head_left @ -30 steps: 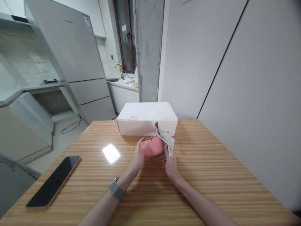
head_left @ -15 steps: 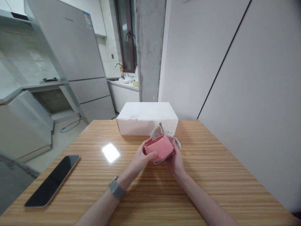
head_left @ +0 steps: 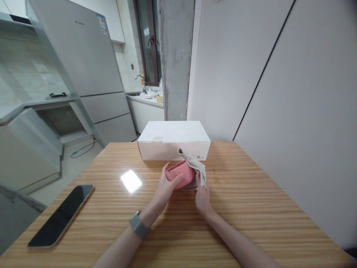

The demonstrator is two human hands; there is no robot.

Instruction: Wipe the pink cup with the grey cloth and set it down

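**Two hands hold a pink dish (head_left: pixel 180 174) and a cloth (head_left: pixel 194 163) over a table (head_left: pixel 251 201)**

The left hand (head_left: pixel 165 185) is clamped on the near side of the dish, its fingers curled around the pink wall and its thumb lying across the front. The right hand (head_left: pixel 202 195) is closed on the cloth, pressing it against the dish's right side. The two hands are close together, with the dish between them, and they do not touch each other.

The cloth is a grey-beige fabric. One corner stands up past the dish, and a fold hangs below it by the right hand. The dish sits tilted in the hands, just in front of a white box (head_left: pixel 174 140). Whether it touches the wood below cannot be told.

A watch (head_left: pixel 138 225) is strapped to the left wrist. A black phone (head_left: pixel 60 216) lies face up at the table's left side, well apart from the hands. Beyond the box stand a concrete pillar (head_left: pixel 175 59) and, to its left, a fridge (head_left: pixel 80 56) and a counter (head_left: pixel 145 102) with a tap (head_left: pixel 141 81).
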